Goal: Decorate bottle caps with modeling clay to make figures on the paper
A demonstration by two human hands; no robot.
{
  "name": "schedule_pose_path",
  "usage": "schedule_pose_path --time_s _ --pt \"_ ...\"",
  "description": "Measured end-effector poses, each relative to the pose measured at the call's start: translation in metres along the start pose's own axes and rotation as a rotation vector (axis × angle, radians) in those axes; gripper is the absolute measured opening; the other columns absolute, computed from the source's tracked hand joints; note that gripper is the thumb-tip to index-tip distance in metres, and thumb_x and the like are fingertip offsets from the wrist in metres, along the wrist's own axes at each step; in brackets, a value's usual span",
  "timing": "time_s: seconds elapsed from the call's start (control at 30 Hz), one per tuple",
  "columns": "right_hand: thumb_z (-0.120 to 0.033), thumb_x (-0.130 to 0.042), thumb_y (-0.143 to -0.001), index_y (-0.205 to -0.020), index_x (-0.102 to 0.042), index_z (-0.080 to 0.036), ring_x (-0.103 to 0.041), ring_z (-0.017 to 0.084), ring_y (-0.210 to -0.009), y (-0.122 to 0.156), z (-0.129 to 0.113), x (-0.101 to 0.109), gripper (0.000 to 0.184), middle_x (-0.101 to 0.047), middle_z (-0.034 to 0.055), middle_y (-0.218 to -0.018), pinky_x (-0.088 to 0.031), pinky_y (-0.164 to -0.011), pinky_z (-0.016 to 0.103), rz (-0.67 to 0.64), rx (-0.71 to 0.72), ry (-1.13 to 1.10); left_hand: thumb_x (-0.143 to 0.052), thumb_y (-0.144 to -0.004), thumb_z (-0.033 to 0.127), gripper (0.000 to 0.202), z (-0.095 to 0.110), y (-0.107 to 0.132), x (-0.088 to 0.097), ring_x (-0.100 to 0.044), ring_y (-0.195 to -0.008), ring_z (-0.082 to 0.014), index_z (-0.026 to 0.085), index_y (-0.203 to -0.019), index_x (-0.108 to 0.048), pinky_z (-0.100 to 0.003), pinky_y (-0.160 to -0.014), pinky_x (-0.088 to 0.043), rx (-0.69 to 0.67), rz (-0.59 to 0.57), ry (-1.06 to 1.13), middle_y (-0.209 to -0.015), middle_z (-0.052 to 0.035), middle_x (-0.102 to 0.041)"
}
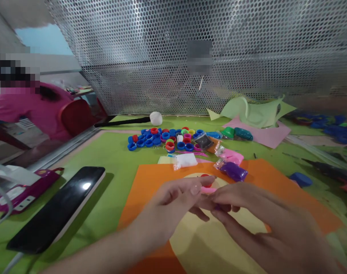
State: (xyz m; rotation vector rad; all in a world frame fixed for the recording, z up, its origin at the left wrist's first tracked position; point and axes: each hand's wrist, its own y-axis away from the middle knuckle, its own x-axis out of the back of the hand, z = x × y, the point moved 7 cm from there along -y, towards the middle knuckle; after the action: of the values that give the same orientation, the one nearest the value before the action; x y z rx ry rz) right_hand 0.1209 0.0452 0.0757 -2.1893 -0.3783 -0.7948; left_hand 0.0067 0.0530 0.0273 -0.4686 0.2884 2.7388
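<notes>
My left hand [173, 203] and my right hand [256, 217] meet at the fingertips above a pale yellow round paper [196, 247]. A short pink strip [208, 190] shows between them, held at its left end by my left thumb and fingers. The fingers of my right hand close in at its right end, and a small purple bit [218, 207] shows by those fingertips. What else the fingers hold is hidden. Just behind the fingers, a red round piece [206, 179] lies on the yellow paper, partly covered by my left hand.
An orange sheet [136, 190] lies under the yellow paper. Beyond it are purple [234, 171], pink [232, 156] and white [186, 160] clay packets and several bottle caps [149, 140]. A phone [59, 205] and a power strip [25, 194] sit left. A perforated metal panel [150, 57] stands behind.
</notes>
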Motion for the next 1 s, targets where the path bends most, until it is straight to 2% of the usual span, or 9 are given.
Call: schedule_pose_path --time_s 0.1,0.2,0.23,0.37,0.47,0.57,0.83,1.0 --pt "-0.01 -0.059 -0.076 -0.083 -0.059 -0.023 -0.061 0.004 -0.068 -0.001 0.0 0.0 0.014 -0.066 -0.0057 -0.08 -0.047 -0.064 0.008 -0.025 -0.022 -0.034 -0.053 -0.082 0.046 0.034 0.004 0.004 0.001 -0.065 -0.086 -0.0205 0.021 -0.098 -0.069 -0.03 -0.077 -0.049 -0.051 0.029 -0.102 -0.083 -0.0048 -0.073" --pt "-0.01 -0.06 -0.075 -0.083 -0.058 -0.023 -0.061 0.005 -0.065 -0.002 0.0 0.001 0.016 -0.066 -0.0064 -0.077 -0.049 -0.061 0.009 -0.027 -0.038 -0.058 -0.051 -0.082 0.047 0.037 0.009 0.006 0.003 -0.061 -0.097 -0.0245 0.017 -0.08 -0.072 -0.031 -0.079 -0.049 -0.104 0.063 -0.18 -0.101 -0.0069 -0.069" --pt "-0.01 -0.06 -0.075 -0.083 -0.058 -0.024 -0.061 0.006 -0.065 -0.002 0.0 0.002 0.016 -0.067 -0.0064 -0.077 -0.049 -0.06 0.01 -0.023 -0.044 -0.066 -0.052 -0.081 0.048 0.036 0.009 0.007 0.003 -0.061 -0.098 -0.0251 0.017 -0.079 -0.072 -0.031 -0.079 -0.049 -0.114 0.07 -0.187 -0.102 -0.0069 -0.068" --pt "-0.011 -0.059 -0.077 -0.084 -0.056 -0.026 -0.064 0.008 -0.071 -0.001 0.003 0.003 0.016 -0.068 -0.0066 -0.081 -0.052 -0.06 0.013 -0.011 -0.079 -0.128 -0.054 -0.08 0.047 0.037 0.009 0.008 0.002 -0.062 -0.092 -0.0249 0.02 -0.102 -0.067 -0.034 -0.078 -0.049 -0.1 0.057 -0.178 -0.081 -0.0048 -0.072" --pt "-0.012 -0.058 -0.077 -0.085 -0.056 -0.027 -0.065 0.01 -0.075 -0.001 0.007 0.002 0.016 -0.068 -0.0071 -0.083 -0.054 -0.063 0.015 0.002 -0.112 -0.149 -0.054 -0.08 0.048 0.04 0.01 0.008 0.002 -0.063 -0.086 -0.0232 0.021 -0.11 -0.063 -0.035 -0.079 -0.048 -0.091 0.058 -0.173 -0.072 -0.0029 -0.07" --pt "-0.013 -0.058 -0.077 -0.085 -0.057 -0.027 -0.066 0.011 -0.077 0.0 0.009 0.002 0.016 -0.069 -0.0066 -0.084 -0.054 -0.061 0.015 0.006 -0.113 -0.152 -0.054 -0.08 0.048 0.042 0.01 0.009 0.003 -0.062 -0.081 -0.0217 0.021 -0.11 -0.063 -0.035 -0.08 -0.047 -0.08 0.065 -0.181 -0.073 -0.0033 -0.07" --pt "-0.014 -0.056 -0.078 -0.085 -0.059 -0.027 -0.067 0.013 -0.073 -0.002 0.006 0.005 0.015 -0.07 -0.0056 -0.084 -0.055 -0.055 0.016 -0.013 -0.101 -0.149 -0.052 -0.081 0.049 0.042 0.011 0.011 0.003 -0.062 -0.082 -0.022 0.019 -0.109 -0.063 -0.036 -0.08 -0.046 -0.086 0.065 -0.201 -0.076 -0.0045 -0.07" --pt "-0.013 -0.056 -0.078 -0.086 -0.058 -0.026 -0.067 0.012 -0.073 -0.002 0.003 0.003 0.015 -0.07 -0.0058 -0.084 -0.054 -0.056 0.014 -0.037 -0.073 -0.163 -0.051 -0.082 0.048 0.037 0.013 0.01 0.001 -0.061 -0.087 -0.0223 0.019 -0.099 -0.067 -0.035 -0.083 -0.046 -0.113 0.055 -0.21 -0.08 -0.0052 -0.071"
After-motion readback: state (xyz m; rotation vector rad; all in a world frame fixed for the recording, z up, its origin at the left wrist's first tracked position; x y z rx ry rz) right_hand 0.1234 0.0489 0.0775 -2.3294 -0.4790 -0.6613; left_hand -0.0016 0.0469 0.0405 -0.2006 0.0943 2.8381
